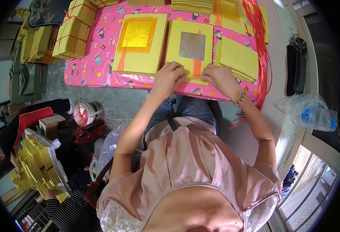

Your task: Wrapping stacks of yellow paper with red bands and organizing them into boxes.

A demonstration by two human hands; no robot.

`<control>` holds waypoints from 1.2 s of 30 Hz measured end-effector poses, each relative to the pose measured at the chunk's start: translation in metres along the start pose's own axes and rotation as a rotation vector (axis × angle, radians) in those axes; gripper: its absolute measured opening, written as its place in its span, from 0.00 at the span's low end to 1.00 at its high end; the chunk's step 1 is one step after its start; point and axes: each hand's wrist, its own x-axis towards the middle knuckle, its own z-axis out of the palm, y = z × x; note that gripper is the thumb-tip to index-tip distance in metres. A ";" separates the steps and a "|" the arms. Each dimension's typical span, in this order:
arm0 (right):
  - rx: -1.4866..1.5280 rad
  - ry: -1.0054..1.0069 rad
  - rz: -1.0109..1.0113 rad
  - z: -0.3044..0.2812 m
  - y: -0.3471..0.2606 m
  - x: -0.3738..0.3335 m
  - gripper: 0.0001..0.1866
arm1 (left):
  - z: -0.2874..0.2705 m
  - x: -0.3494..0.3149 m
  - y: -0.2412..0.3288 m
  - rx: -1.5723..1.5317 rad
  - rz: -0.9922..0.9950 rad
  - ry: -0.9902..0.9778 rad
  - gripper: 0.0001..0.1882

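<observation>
In front of me lies a stack of yellow joss paper, its top sheet bearing a silver foil square and an orange stripe. My left hand has its curled fingers closed on the near left corner. At the near right corner my right hand, with a beaded bracelet on its wrist, pinches the same near edge. My fingers partly hide that edge. Left of it sits another joss paper stack with a gold foil square. Folded yellow paper lies to the right.
A pink patterned cloth covers the table. Tied yellow bundles stand at the far left; red plastic strings hang at the right. A bagged water bottle lies on the right ledge. Lower left, another person's hand touches yellow paper.
</observation>
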 end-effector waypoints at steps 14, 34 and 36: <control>0.074 -0.024 0.007 -0.002 0.008 0.002 0.11 | -0.005 0.004 0.000 -0.030 -0.023 -0.022 0.12; 0.076 -0.012 -0.011 -0.003 0.009 0.002 0.11 | -0.007 0.007 -0.002 -0.022 -0.025 -0.035 0.11; 0.075 -0.012 -0.013 -0.003 0.009 0.002 0.11 | -0.008 0.007 -0.002 -0.027 -0.022 -0.033 0.12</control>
